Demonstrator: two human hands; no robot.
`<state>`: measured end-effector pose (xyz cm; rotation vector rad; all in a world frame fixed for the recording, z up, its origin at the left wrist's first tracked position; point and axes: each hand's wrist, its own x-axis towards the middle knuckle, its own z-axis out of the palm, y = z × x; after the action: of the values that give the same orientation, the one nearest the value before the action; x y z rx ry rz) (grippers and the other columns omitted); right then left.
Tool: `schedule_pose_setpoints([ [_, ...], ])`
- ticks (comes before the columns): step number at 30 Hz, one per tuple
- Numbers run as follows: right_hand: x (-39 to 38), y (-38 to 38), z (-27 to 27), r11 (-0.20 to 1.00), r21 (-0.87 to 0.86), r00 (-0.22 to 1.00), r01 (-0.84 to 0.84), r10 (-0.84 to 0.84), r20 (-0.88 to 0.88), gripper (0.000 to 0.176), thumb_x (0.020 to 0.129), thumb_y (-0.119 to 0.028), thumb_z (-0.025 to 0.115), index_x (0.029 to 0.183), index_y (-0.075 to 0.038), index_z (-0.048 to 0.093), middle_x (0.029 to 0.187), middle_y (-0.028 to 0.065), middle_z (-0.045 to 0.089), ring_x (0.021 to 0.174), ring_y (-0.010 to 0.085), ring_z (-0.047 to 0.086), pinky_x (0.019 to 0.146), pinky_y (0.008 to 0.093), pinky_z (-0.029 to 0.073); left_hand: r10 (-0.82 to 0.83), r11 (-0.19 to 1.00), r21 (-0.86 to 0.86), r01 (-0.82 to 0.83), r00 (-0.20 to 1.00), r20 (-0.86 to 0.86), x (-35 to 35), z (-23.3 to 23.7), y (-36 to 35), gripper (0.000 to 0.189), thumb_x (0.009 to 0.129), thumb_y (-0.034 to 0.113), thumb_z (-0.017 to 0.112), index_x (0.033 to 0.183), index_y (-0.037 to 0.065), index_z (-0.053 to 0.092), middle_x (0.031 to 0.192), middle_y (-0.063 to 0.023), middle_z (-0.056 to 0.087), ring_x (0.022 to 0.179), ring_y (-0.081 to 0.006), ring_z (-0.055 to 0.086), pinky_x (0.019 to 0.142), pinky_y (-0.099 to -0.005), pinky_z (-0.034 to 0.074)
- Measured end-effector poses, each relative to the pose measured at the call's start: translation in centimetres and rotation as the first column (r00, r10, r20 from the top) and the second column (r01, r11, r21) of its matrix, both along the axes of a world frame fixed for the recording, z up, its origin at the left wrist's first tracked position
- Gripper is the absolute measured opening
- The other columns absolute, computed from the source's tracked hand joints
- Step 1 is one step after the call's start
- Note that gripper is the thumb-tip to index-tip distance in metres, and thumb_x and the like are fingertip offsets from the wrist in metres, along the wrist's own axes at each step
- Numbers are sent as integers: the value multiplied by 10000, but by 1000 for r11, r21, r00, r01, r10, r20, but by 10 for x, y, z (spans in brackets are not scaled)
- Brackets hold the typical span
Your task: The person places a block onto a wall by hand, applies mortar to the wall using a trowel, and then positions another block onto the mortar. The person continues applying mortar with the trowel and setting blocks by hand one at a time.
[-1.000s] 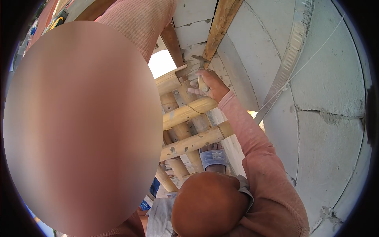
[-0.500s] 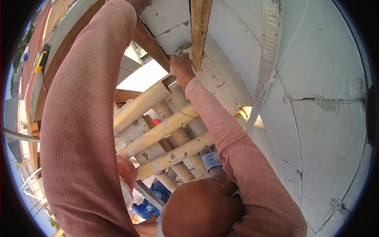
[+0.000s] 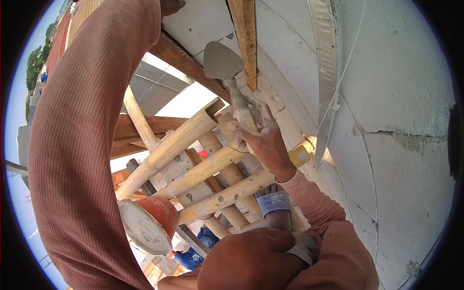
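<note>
My right hand (image 3: 263, 140) is closed around the handle of a trowel (image 3: 223, 60). The trowel's flat blade points up toward the wall, and grey mortar coats its neck and handle. Mortar also smears my fingers. At the top edge only a small part of my left hand (image 3: 172, 6) shows past the pink sleeve, near the white block wall (image 3: 200, 21); its fingers are out of sight. A wooden strip (image 3: 243, 38) lies against the blocks, close above my right hand. Lower left, an orange-red bucket (image 3: 162, 212) holds grey mortar (image 3: 140, 227).
Bamboo poles (image 3: 212, 162) form a scaffold below, with gaps between them. A sandalled foot (image 3: 273, 200) stands on it. A perforated metal strip (image 3: 325, 63) and a string (image 3: 349, 55) run along the wall at right. Blue clothing (image 3: 188, 260) shows underneath.
My right hand has pulled back down and right from the wall with the trowel, whose blade now shows fully. The bucket has come further into view as the camera shifted.
</note>
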<state>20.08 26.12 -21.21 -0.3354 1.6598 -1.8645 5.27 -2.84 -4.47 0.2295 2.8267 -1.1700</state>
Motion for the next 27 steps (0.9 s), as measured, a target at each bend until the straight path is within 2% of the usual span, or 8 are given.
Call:
schedule_pose_setpoints([
  [1, 1, 10, 4, 997, -77, 993, 12, -3, 116, 398, 938, -122, 688, 1309, -44, 569, 951, 131, 651, 822, 196, 650, 746, 362, 551, 0, 1000, -4, 0, 1000, -1, -1, 1, 1, 405, 977, 369, 526, 1218, 62, 637, 1236, -91, 679, 1353, -272, 490, 1182, -478, 282],
  [4, 5, 26, -17, 986, -157, 996, -62, 73, 61, 541, 976, -184, 672, 1428, -35, 415, 1005, 90, 644, 705, 129, 598, 623, 284, 507, 3, 1000, -3, -3, 1000, -6, -4, 2, 1, 403, 988, 362, 501, 1212, 56, 637, 1233, -97, 679, 1347, -276, 494, 1180, -474, 288],
  [6, 9, 34, -8, 970, -241, 922, -9, 102, 374, 604, 991, -210, 653, 1461, -16, 328, 1031, 74, 644, 666, 110, 557, 568, 253, 458, 5, 1000, -6, -5, 1000, -11, -6, 3, 0, 403, 996, 357, 485, 1209, 51, 638, 1231, -102, 679, 1343, -279, 497, 1178, -471, 293],
  [12, 11, 48, 2, 950, -313, 870, 18, 139, 472, 570, 968, -163, 639, 1459, -25, 385, 985, 76, 607, 682, 113, 551, 553, 255, 457, 21, 1000, 15, -21, 1000, -21, -5, 4, -3, 409, 1018, 344, 435, 1198, 39, 639, 1225, -115, 678, 1332, -287, 506, 1174, -462, 305],
  [15, 5, 53, 9, 984, -170, 951, -42, 91, 295, 556, 934, -73, 665, 1409, -4, 383, 1047, 94, 593, 776, 134, 592, 628, 272, 512, 40, 998, 51, -38, 999, -32, -3, 5, -8, 415, 1029, 337, 410, 1192, 33, 640, 1222, -122, 677, 1327, -290, 510, 1172, -458, 312],
  [17, 0, 50, 13, 996, -86, 997, 11, -17, -72, 545, 922, -54, 666, 1396, 28, 408, 1117, 143, 593, 903, 193, 613, 742, 315, 532, 51, 995, 83, -47, 998, -46, -1, 6, -11, 420, 1036, 332, 394, 1189, 29, 641, 1220, -126, 677, 1323, -293, 513, 1171, -455, 316],
  [21, -15, 39, 24, 985, -33, 833, 168, -160, -530, 496, 907, -38, 665, 1344, 80, 462, 1230, 222, 576, 1104, 287, 602, 954, 380, 500, 65, 987, 153, -51, 994, -85, -6, 8, -21, 433, 1051, 323, 361, 1182, 21, 642, 1216, -135, 677, 1316, -298, 519, 1169, -450, 324],
  [27, -40, 12, 56, 947, 81, 601, 311, -130, -789, 483, 906, -31, 655, 1333, 85, 462, 1121, 226, 567, 993, 352, 606, 896, 419, 486, 68, 795, 592, 131, 951, -300, -7, 37, -49, 459, 1073, 310, 311, 1171, 8, 643, 1210, -149, 676, 1305, -306, 528, 1165, -441, 337],
])
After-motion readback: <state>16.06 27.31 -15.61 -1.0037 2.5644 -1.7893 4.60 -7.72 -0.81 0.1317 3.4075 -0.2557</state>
